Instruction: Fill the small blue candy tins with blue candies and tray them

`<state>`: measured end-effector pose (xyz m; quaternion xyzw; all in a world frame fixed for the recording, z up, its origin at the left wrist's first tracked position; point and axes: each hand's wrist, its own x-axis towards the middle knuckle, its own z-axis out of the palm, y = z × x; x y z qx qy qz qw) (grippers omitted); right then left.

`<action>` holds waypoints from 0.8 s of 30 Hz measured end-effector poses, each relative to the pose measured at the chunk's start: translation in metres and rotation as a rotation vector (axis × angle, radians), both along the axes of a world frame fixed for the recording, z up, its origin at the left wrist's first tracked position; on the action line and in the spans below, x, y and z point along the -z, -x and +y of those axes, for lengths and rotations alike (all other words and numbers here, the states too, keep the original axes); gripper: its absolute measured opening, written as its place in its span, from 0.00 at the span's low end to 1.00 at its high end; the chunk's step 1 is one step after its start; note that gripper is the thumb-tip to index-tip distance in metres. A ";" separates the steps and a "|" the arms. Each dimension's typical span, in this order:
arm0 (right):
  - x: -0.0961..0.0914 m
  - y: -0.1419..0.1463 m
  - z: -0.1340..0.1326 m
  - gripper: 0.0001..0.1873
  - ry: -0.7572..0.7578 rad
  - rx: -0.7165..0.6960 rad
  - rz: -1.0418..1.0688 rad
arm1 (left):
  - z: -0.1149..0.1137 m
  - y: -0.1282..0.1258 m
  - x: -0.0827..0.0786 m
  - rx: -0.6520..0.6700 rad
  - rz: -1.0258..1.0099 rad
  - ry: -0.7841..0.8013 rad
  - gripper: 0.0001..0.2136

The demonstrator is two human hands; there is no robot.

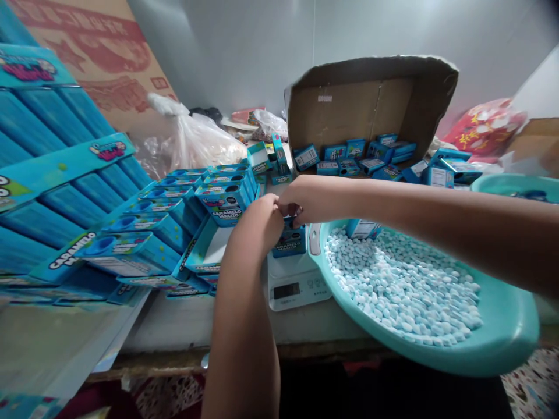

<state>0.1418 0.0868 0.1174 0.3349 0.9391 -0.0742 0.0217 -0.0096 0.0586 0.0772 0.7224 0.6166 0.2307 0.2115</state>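
A small blue candy box [289, 243] marked "Caramelo Macizo" stands upright on a white digital scale [301, 294]. Both hands meet at its top. My left hand [263, 216] is closed at the box's upper left, its fingertips partly hidden. From the right, my right hand [297, 199] reaches over with bent fingers pinched at the box's top edge. Just right of the scale sits a turquoise basin [371, 317] of pale blue and white candies [406, 285]. Another blue box [363, 228] rests among those candies, under my right forearm.
Left, blue boxes [144, 230] stand in display trays, beside tall stacked displays [56, 157]. A tray [213, 247] lies left of the scale. Behind, a tipped carton [349, 116] holds several blue boxes. A plastic bag [201, 142] and second basin [515, 181] flank it.
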 end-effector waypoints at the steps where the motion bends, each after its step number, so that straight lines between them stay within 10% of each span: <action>1: 0.001 0.000 0.000 0.07 0.005 0.011 0.012 | 0.000 0.001 0.001 -0.025 -0.031 -0.062 0.13; 6: 0.006 0.001 0.002 0.11 0.048 0.070 0.092 | 0.003 0.006 0.006 -0.109 -0.205 -0.410 0.16; 16: 0.019 -0.003 -0.008 0.07 0.016 0.062 0.323 | -0.001 0.001 0.004 -0.030 -0.122 -0.483 0.16; 24: -0.002 -0.020 -0.033 0.11 -0.092 0.093 0.115 | -0.006 0.004 0.002 -0.018 -0.057 -0.430 0.14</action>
